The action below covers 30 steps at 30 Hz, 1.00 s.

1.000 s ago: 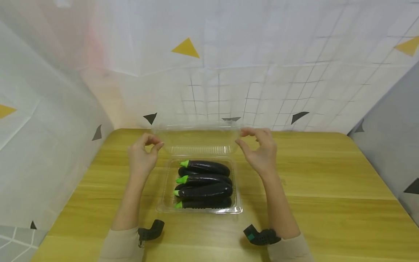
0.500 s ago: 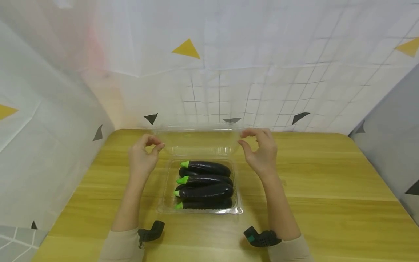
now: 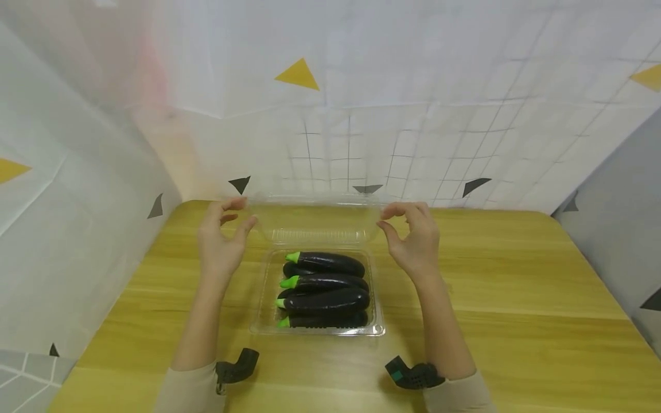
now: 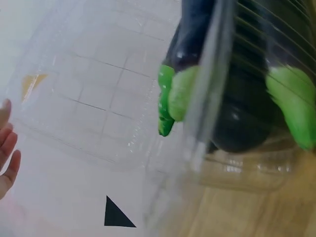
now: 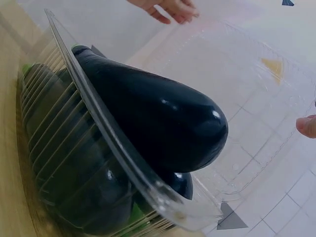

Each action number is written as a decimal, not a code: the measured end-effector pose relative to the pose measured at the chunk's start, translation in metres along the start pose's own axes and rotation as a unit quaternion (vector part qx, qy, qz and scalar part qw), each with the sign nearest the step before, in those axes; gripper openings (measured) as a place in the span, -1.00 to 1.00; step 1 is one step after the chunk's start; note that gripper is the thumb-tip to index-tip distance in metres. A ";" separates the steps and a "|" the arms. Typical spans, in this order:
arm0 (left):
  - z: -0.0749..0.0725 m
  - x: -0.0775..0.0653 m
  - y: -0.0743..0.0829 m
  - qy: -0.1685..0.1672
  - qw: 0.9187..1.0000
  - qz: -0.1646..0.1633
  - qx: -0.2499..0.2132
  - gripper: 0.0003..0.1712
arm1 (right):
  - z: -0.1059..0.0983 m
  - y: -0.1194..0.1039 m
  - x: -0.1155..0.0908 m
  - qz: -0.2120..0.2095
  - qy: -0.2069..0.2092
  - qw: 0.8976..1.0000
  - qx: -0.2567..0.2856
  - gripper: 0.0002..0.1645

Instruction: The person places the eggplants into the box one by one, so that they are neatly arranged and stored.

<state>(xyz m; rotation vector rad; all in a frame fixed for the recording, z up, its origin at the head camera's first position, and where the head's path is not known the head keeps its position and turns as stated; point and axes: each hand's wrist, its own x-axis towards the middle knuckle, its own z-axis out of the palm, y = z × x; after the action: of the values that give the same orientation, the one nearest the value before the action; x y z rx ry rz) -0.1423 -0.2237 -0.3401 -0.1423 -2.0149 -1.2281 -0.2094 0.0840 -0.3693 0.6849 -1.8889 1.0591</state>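
Note:
A hinged clear plastic box (image 3: 258,321) stands on the table with several dark eggplants (image 3: 325,301) with green stem ends in its base. Its clear lid (image 3: 320,218) is raised at the back, tilted away from the person. My left hand (image 3: 222,241) is at the lid's left edge, thumb and index finger spread apart; in the left wrist view its fingers (image 4: 9,148) show beside the lid's edge. My right hand (image 3: 415,241) pinches the lid's right edge between thumb and index finger. In the right wrist view its thumb (image 5: 307,126) is beside the lid.
The box sits on a wooden table (image 3: 496,298). White sheets (image 3: 361,46) with grid lines and yellow and black triangles enclose the back and sides. Black camera mounts (image 3: 240,365) sit at both wrists.
My left thumb and index finger have spread apart and moved slightly back from the lid's left edge. The right hand, the raised lid and the eggplants have hardly moved.

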 end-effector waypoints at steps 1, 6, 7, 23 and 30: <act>0.000 0.001 0.002 0.010 1.000 0.009 -0.005 -0.66 | -0.001 0.000 0.000 0.001 -0.001 1.000 -0.002 -0.65; -0.002 0.001 0.005 0.036 0.999 0.012 0.019 -0.81 | -0.004 -0.001 -0.002 -0.002 -0.014 1.000 0.002 -0.67; -0.003 0.000 0.005 0.036 0.999 0.009 0.028 -0.82 | -0.005 -0.001 -0.002 -0.002 -0.017 1.000 0.010 -0.66; -0.024 -0.019 0.010 -0.057 0.996 0.003 0.062 -0.77 | -0.021 -0.013 0.006 -0.035 -0.031 0.991 0.127 -0.82; -0.041 -0.030 0.009 -0.127 0.984 0.071 0.104 -0.68 | -0.033 -0.013 -0.002 -0.076 -0.129 0.977 0.151 -0.80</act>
<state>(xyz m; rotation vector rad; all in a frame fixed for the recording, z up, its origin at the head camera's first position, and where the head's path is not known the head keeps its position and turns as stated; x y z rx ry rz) -0.0948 -0.2436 -0.3433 -0.3507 -2.2953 -0.9424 -0.1853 0.1060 -0.3560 1.1735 -1.8706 1.2173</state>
